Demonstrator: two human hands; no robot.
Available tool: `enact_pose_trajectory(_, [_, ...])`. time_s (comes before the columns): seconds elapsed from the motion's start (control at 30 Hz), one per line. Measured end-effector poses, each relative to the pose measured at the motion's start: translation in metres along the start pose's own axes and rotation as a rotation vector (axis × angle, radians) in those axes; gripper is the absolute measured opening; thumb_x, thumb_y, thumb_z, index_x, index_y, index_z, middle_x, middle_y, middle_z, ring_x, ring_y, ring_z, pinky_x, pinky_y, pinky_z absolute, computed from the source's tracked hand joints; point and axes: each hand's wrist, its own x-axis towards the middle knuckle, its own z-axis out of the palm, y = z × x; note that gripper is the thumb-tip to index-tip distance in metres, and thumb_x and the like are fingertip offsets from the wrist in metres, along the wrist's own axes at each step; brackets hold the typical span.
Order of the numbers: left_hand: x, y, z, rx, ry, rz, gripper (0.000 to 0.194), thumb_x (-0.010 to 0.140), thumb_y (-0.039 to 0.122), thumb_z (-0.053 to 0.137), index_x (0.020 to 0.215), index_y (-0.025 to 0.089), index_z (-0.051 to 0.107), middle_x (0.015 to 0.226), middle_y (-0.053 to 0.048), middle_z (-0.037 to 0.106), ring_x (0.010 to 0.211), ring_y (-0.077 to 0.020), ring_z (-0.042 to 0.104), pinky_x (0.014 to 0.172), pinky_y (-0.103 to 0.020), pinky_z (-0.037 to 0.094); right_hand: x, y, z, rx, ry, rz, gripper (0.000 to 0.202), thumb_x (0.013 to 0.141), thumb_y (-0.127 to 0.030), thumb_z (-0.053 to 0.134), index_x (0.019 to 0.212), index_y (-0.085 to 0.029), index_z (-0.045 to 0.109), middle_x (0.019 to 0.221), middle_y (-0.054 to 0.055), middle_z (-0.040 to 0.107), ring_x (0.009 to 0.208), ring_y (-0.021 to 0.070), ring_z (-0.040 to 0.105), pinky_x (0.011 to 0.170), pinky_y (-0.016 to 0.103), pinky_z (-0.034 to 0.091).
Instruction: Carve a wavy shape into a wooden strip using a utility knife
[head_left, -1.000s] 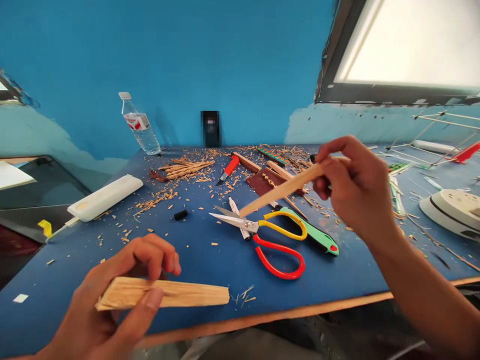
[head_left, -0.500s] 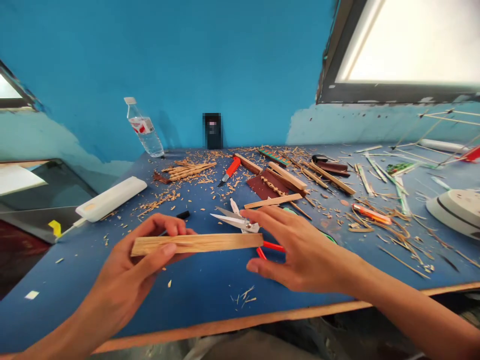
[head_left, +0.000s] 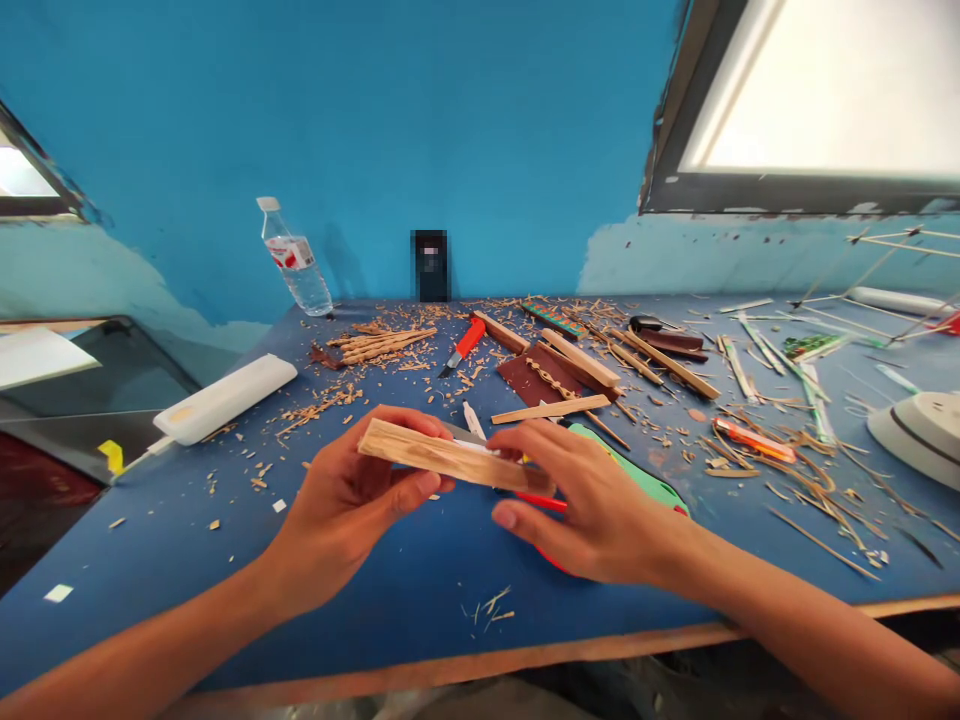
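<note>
A short squared stick of pale wood (head_left: 442, 455) is pinched between the thumb and fingers of my left hand (head_left: 352, 510), raised over the blue table and tilted down to the right. My right hand (head_left: 585, 500) surrounds the stick's right end with thumb and fingers apart; whether a fingertip touches it I cannot tell. Beneath the stick lie scissors with red handles (head_left: 546, 503), mostly hidden by the wood and my right hand. Beyond them are a white pen-like thing (head_left: 472, 417) and a thin wooden strip (head_left: 551, 408). A green flat object (head_left: 645, 478) lies partly behind my right hand.
A red utility knife (head_left: 466, 343) lies near a bundle of thin sticks (head_left: 386, 345). Wood shavings and offcuts litter the blue table (head_left: 330, 640). A white block-like object (head_left: 229, 395) and a water bottle (head_left: 296, 260) are left; an orange cutter (head_left: 754, 440) is right.
My left hand has brought the wooden stick to the right, and its right end has dipped between my right thumb and fingers. The scissors are now more covered.
</note>
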Motion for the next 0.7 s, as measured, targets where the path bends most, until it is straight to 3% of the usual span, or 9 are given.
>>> enact_pose_trajectory(0.1, [0.005,-0.001,0.002,-0.014,-0.005,-0.014,0.023,0.091,0.016,0.074,0.11,0.028,0.073,0.109,0.0,0.07,0.098,-0.0134,0.069,0.086,-0.02,0.061,0.015,-0.004,0.002,0.084,0.145,-0.073,0.024,0.101,-0.04,0.058,0.109,-0.017,0.058,0.098,0.004,0.068,0.082,0.0144,0.059,0.073,0.028,0.041])
enact_pose_trajectory(0.3, [0.011,0.002,0.005,-0.042,-0.021,-0.026,0.027,0.09,0.014,0.075,0.113,0.029,0.076,0.105,0.001,0.076,0.097,-0.0117,0.07,0.091,-0.018,0.059,0.04,-0.006,0.002,0.216,0.08,-0.038,0.021,0.102,-0.035,0.057,0.087,-0.02,0.054,0.067,-0.007,0.055,0.056,0.007,0.045,0.052,0.023,0.03])
enact_pose_trajectory(0.4, [0.013,0.0,0.006,-0.061,-0.015,-0.053,0.026,0.09,0.015,0.076,0.111,0.03,0.077,0.104,0.002,0.077,0.096,-0.0103,0.071,0.088,-0.015,0.057,0.04,-0.004,0.006,0.176,0.11,-0.033,0.018,0.103,-0.028,0.053,0.088,-0.02,0.058,0.068,-0.007,0.058,0.056,0.0062,0.046,0.052,0.021,0.032])
enact_pose_trajectory(0.53, [0.012,-0.005,0.005,-0.091,0.004,-0.097,0.022,0.091,0.022,0.076,0.111,0.031,0.076,0.103,0.002,0.077,0.096,-0.0101,0.07,0.088,-0.014,0.057,0.039,0.009,0.009,0.012,0.224,-0.058,0.013,0.092,-0.021,0.061,0.08,-0.02,0.058,0.061,-0.008,0.059,0.05,0.0055,0.047,0.052,0.022,0.033])
enact_pose_trajectory(0.6, [0.01,-0.006,0.003,-0.097,0.024,-0.13,0.02,0.093,0.024,0.075,0.111,0.031,0.076,0.103,0.003,0.077,0.095,-0.0088,0.069,0.086,-0.012,0.056,0.041,0.02,0.006,-0.048,0.307,-0.005,0.008,0.089,-0.017,0.063,0.082,-0.02,0.06,0.067,-0.005,0.064,0.055,0.0083,0.054,0.057,0.023,0.039])
enact_pose_trajectory(0.7, [0.007,-0.008,0.001,-0.123,0.021,-0.192,0.02,0.094,0.026,0.073,0.113,0.032,0.077,0.102,0.003,0.077,0.091,-0.0077,0.069,0.082,-0.01,0.055,0.044,0.033,0.0,-0.112,0.377,0.06,0.01,0.093,-0.019,0.062,0.103,-0.019,0.066,0.101,0.007,0.073,0.09,0.0198,0.066,0.08,0.034,0.048])
